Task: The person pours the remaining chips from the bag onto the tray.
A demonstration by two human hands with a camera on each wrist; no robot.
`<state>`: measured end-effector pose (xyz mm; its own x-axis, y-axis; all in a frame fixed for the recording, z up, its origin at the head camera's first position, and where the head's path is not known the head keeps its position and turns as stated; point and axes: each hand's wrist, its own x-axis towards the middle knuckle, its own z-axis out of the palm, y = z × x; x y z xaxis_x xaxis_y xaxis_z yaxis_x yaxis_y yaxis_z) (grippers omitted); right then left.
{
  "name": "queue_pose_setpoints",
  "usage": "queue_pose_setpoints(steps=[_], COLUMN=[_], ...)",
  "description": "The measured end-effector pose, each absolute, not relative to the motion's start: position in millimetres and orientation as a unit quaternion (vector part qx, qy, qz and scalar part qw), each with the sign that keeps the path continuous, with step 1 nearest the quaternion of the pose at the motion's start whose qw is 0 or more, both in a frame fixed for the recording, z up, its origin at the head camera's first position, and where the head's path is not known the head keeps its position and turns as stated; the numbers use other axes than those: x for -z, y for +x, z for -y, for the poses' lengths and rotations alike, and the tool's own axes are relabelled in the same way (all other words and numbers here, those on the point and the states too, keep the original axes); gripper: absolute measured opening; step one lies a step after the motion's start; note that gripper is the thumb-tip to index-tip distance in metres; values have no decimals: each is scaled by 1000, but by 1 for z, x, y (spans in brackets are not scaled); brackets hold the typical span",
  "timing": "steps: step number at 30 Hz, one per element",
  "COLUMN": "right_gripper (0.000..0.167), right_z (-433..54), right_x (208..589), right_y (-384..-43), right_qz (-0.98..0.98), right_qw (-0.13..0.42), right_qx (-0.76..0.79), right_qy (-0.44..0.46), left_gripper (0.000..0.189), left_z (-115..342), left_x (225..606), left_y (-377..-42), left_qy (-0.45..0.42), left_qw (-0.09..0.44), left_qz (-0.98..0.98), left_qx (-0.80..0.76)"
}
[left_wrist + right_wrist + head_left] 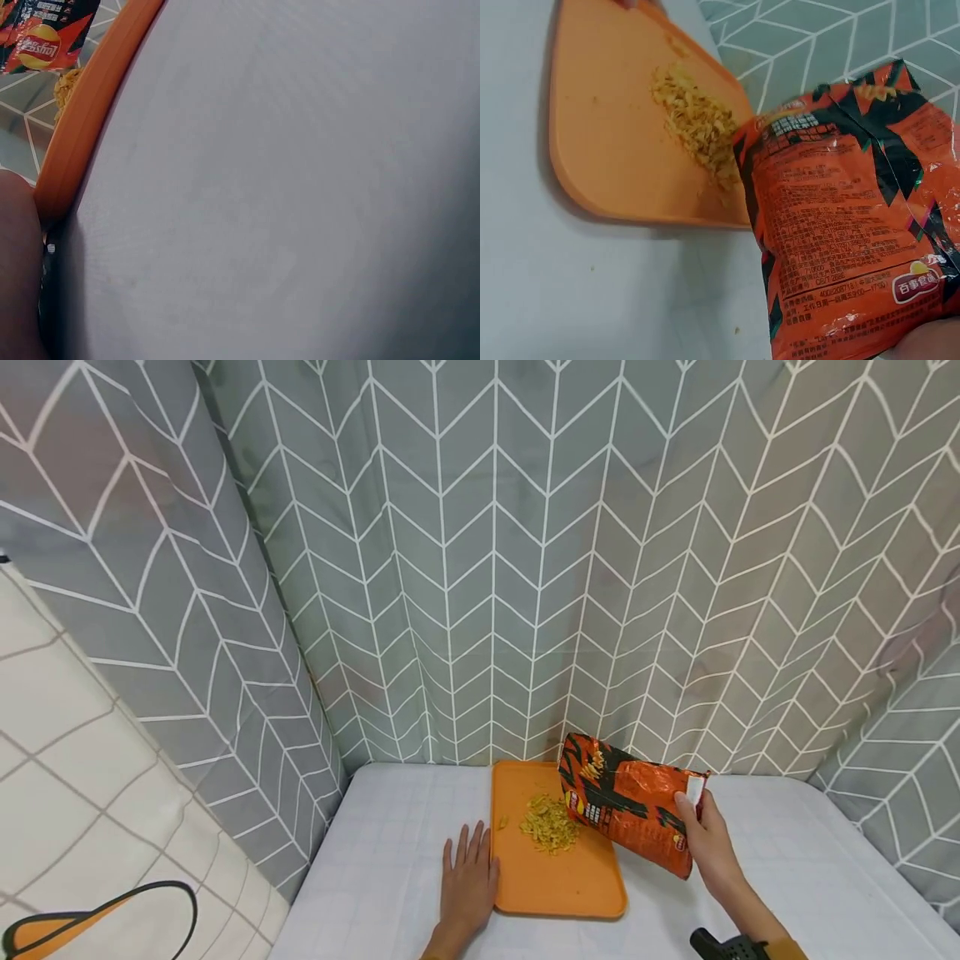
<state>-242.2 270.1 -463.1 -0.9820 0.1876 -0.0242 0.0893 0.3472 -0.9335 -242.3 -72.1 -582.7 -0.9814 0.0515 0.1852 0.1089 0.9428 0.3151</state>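
Note:
An orange and black Lay's snack bag [637, 789] is held by its right end in my right hand [708, 839], tilted over the tray's right side. Yellow snack pieces [550, 823] lie in a heap on the orange tray [555, 893], beneath the bag's left end. In the right wrist view the printed back of the bag [840, 240] fills the right side, with the heap of pieces [697, 120] beyond it. My left hand [468, 881] rests flat on the table, fingers straight, its thumb side against the tray's left edge. Only a little of that hand shows in the left wrist view.
The tray lies on a white-covered table [390, 843]. A grey patterned curtain [465, 610] hangs behind the table and at both sides. At lower left, an orange item with a dark loop [67, 931] stands against white tiles [90, 777]. Small crumbs [737, 330] dot the tablecloth.

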Motion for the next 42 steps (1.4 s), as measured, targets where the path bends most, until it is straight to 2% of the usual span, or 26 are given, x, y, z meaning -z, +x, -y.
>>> queue_pose_setpoints(steps=[4, 10, 16, 19, 25, 31, 38, 42], right_gripper=[70, 74, 69, 69, 73, 68, 69, 66], right_z=[-269, -272, -270, -270, -273, -274, -274, -272], right_x=[463, 462, 459, 459, 459, 461, 459, 457], right_y=[-242, -241, -241, -241, -239, -239, -238, -237], right_qz=[830, 788, 854, 855, 802, 849, 805, 835], right_qw=[41, 32, 39, 41, 42, 62, 55, 63], right_qx=[-548, -611, -512, -510, -592, -520, -588, -543], right_qy=[-96, -73, -80, -78, -71, -74, -64, -57], left_gripper=[57, 57, 57, 57, 56, 56, 56, 54], left_z=[72, 72, 72, 71, 72, 74, 74, 74], left_x=[586, 586, 586, 586, 588, 589, 587, 587], left_y=[-243, -244, -245, -245, -244, -244, -243, -244], left_qy=[-41, -40, -41, -41, -46, -49, -54, -58], left_qw=[85, 87, 84, 82, 108, 112, 116, 131], left_qz=[983, 983, 983, 983, 978, 978, 978, 976], left_qx=[160, 154, 159, 161, 171, 170, 167, 165])
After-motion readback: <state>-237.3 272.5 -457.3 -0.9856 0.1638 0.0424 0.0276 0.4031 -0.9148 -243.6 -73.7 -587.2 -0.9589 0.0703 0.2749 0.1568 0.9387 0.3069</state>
